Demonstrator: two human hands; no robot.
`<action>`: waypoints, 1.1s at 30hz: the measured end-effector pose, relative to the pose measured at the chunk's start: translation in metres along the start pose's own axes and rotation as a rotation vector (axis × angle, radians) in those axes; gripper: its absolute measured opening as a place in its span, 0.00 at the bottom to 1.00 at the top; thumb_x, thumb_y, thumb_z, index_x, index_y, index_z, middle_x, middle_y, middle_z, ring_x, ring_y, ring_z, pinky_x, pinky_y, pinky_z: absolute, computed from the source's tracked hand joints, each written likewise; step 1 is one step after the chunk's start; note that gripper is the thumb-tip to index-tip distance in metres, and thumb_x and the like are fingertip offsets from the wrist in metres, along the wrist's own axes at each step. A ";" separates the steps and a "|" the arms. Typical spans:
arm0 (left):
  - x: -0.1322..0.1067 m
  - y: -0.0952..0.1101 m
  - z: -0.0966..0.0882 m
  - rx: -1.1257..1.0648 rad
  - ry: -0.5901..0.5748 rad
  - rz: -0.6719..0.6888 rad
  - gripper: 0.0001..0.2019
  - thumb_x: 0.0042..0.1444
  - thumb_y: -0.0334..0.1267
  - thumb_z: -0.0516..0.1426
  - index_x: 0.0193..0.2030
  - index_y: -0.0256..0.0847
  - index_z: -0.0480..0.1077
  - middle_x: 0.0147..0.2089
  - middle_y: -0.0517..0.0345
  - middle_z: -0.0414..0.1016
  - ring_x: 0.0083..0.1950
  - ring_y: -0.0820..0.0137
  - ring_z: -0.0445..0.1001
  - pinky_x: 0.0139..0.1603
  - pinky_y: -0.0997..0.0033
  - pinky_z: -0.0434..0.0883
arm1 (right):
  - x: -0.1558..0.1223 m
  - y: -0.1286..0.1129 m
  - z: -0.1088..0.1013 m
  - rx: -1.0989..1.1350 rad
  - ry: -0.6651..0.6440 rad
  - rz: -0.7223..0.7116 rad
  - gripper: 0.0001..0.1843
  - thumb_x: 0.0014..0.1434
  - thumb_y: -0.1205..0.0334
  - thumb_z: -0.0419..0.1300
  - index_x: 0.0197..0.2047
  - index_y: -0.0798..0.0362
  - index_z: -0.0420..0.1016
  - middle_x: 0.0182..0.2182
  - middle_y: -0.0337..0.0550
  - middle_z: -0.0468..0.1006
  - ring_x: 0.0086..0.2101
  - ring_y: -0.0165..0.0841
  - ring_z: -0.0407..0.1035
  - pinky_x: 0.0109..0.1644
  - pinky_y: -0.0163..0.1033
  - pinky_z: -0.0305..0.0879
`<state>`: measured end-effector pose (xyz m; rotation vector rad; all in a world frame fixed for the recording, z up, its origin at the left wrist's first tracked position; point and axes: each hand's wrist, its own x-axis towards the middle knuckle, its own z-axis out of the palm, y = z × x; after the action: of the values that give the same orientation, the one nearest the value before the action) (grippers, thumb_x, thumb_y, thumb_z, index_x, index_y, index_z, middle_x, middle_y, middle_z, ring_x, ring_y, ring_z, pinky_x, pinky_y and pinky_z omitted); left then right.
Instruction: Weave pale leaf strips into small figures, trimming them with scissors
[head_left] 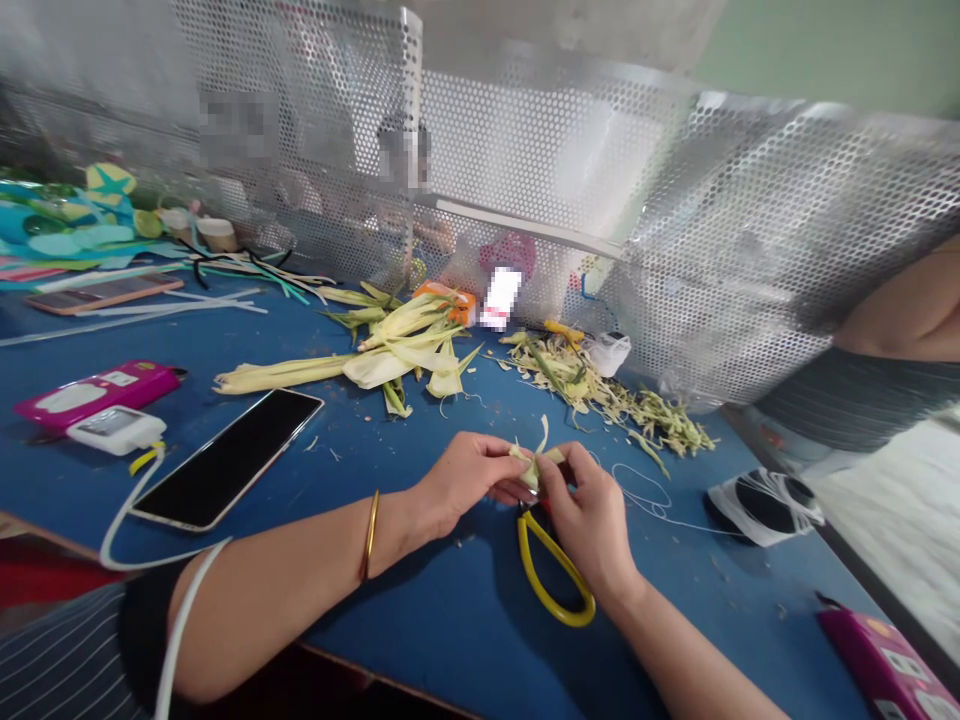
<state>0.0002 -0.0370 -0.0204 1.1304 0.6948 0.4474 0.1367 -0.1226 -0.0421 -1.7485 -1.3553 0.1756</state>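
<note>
Between the fingertips of both hands is a small pale-green piece of corn husk [531, 466], with a thin curled strip standing up from it. My left hand [459, 482], a gold bangle on its wrist, pinches the piece from the left. From the right, my right hand [596, 525] pinches it with thumb and fingers. Scissors with yellow handles [528, 568] show just below the hands. Their blades are mostly hidden, and I cannot tell whether the right hand touches them. Beyond the hands lies a bundle of corn husks [401, 350].
A heap of husk scraps [600, 385] lies at the back right, near a spool of white thread [766, 507]. At left are a black-screened phone [232, 458], a magenta device [97, 395] and a white cable. A perforated metal screen [525, 150] borders the blue table [420, 630]. A person stands at right.
</note>
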 end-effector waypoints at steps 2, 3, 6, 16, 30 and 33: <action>0.000 0.000 -0.001 -0.015 -0.027 0.010 0.10 0.49 0.41 0.64 0.33 0.35 0.79 0.28 0.53 0.79 0.32 0.70 0.78 0.39 0.70 0.72 | 0.000 -0.001 0.000 0.030 -0.004 0.048 0.16 0.65 0.51 0.54 0.28 0.49 0.65 0.19 0.33 0.69 0.20 0.28 0.60 0.25 0.33 0.55; 0.000 -0.001 -0.001 -0.019 -0.041 0.022 0.10 0.49 0.41 0.65 0.33 0.35 0.79 0.29 0.54 0.79 0.32 0.70 0.78 0.40 0.70 0.72 | 0.000 -0.002 0.000 0.044 0.001 0.069 0.17 0.65 0.50 0.55 0.28 0.49 0.64 0.18 0.31 0.68 0.20 0.28 0.59 0.25 0.33 0.54; 0.002 -0.003 -0.001 -0.014 -0.056 0.055 0.10 0.45 0.36 0.67 0.36 0.36 0.79 0.30 0.56 0.79 0.33 0.71 0.77 0.40 0.71 0.72 | 0.000 -0.004 0.001 0.078 0.006 0.123 0.19 0.63 0.47 0.57 0.26 0.50 0.63 0.17 0.30 0.65 0.19 0.27 0.56 0.23 0.32 0.52; 0.002 0.000 0.000 -0.108 0.077 0.001 0.08 0.48 0.37 0.66 0.32 0.33 0.78 0.28 0.54 0.78 0.29 0.73 0.76 0.34 0.74 0.71 | 0.004 0.000 -0.006 -0.215 0.215 -0.286 0.11 0.63 0.52 0.60 0.41 0.50 0.70 0.35 0.44 0.77 0.36 0.38 0.72 0.40 0.41 0.64; 0.004 -0.002 0.001 -0.190 0.068 -0.023 0.10 0.44 0.37 0.69 0.29 0.33 0.76 0.28 0.55 0.77 0.29 0.74 0.75 0.34 0.74 0.71 | 0.002 -0.011 -0.013 -0.584 0.182 -0.771 0.04 0.65 0.66 0.59 0.36 0.49 0.73 0.30 0.40 0.78 0.33 0.35 0.68 0.51 0.47 0.57; 0.005 -0.003 0.002 -0.188 0.074 -0.020 0.10 0.43 0.37 0.70 0.27 0.34 0.76 0.26 0.57 0.76 0.27 0.75 0.73 0.33 0.74 0.71 | 0.001 -0.009 -0.012 -0.581 0.163 -0.814 0.05 0.63 0.69 0.59 0.35 0.51 0.73 0.29 0.40 0.78 0.31 0.34 0.67 0.50 0.46 0.58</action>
<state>0.0050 -0.0364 -0.0235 0.9330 0.7124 0.5287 0.1374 -0.1279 -0.0282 -1.4420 -1.9962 -0.8624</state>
